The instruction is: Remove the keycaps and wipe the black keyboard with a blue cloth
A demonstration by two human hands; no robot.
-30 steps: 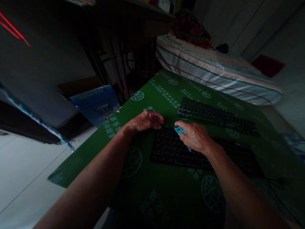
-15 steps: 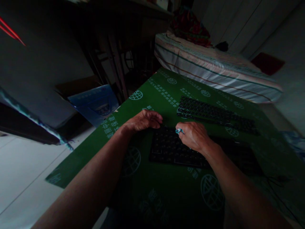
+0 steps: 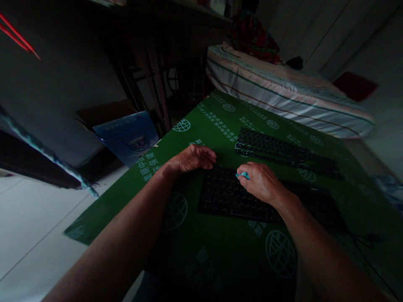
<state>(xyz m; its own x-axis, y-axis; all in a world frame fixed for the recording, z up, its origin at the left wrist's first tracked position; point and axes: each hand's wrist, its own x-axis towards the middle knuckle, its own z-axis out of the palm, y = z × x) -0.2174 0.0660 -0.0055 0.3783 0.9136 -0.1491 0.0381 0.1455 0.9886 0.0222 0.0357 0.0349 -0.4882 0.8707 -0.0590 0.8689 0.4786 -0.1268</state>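
A black keyboard base (image 3: 226,193), stripped of its keys, lies on the green board (image 3: 189,260) in front of me. At its far left corner, the fingers of my left hand (image 3: 195,158) are curled and closed on the edge. My right hand (image 3: 260,180) is closed over the base's far edge, pinching a small light-blue piece (image 3: 244,175) whose kind I cannot make out. Its tip points left, close to the base's top strip. Beyond the base lies a separate black panel of keys (image 3: 277,147). The dim light hides small details.
A black cable (image 3: 362,241) trails off the base's right end. Behind the board stands a bed or mattress with a striped sheet (image 3: 270,90). A blue bag (image 3: 129,136) is beside the board's left edge, and a blue-white twisted cord (image 3: 50,157) hangs at the left.
My right hand has shifted slightly right along the base's far edge, and more of the light-blue piece shows. My left hand stays at the corner. The whole view has moved a little.
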